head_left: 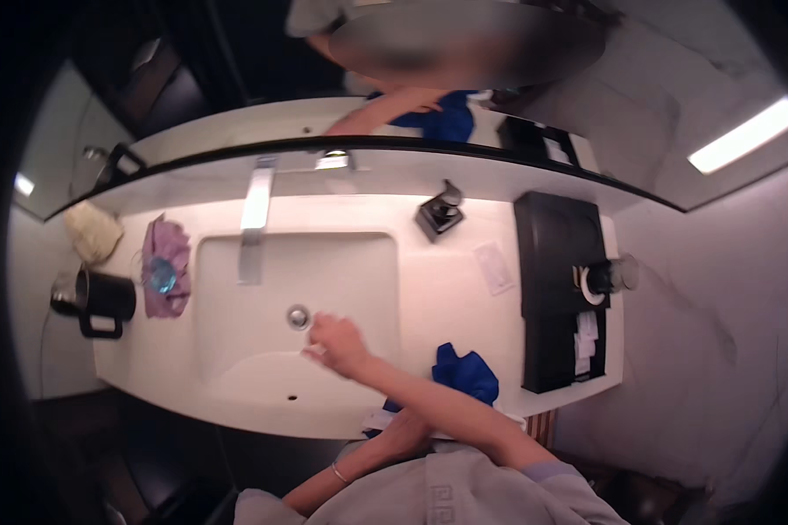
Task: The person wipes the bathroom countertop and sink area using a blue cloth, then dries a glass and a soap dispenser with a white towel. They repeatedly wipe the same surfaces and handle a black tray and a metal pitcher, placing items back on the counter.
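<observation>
Reaches the right hand [337, 346], half-curled, over the sink [350, 271] near the drain [298, 317]; rests the left hand [411, 425], partly hidden, at the blue cloth [468, 376] on the worktop [438, 306]. Cannot tell either grip. Looks midway, nothing visibly finished.
</observation>
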A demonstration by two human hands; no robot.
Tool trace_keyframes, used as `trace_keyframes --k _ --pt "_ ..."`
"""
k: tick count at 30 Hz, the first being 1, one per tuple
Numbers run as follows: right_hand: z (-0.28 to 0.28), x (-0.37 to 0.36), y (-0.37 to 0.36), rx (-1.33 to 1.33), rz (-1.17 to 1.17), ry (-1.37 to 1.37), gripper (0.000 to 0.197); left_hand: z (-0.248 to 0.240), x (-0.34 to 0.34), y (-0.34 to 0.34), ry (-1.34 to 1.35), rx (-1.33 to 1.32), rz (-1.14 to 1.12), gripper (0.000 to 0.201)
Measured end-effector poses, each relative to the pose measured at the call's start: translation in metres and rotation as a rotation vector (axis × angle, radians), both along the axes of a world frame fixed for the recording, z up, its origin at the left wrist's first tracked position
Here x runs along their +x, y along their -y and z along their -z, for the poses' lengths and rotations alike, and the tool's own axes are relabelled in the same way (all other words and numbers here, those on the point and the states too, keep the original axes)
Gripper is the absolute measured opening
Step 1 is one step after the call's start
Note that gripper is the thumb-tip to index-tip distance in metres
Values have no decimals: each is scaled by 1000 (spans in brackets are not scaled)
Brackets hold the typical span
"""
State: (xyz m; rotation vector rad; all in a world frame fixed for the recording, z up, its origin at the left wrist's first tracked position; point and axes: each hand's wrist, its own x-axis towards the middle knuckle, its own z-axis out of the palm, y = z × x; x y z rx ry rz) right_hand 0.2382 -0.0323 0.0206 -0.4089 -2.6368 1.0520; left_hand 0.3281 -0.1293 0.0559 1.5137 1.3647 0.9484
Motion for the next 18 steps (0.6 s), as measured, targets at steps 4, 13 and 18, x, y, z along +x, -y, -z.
trace_keyframes --k 4,13,18 --pt "-2 20 -75 -6 153 -60 6 6 -13 3 -101 78 101 56" --pt "-55 100 -110 -984 204 445 36 -4 -42 9 245 -8 -155 38" --pt "-95 122 -35 -881 62 36 48 -48 -65 -48 822 83 -844 47"
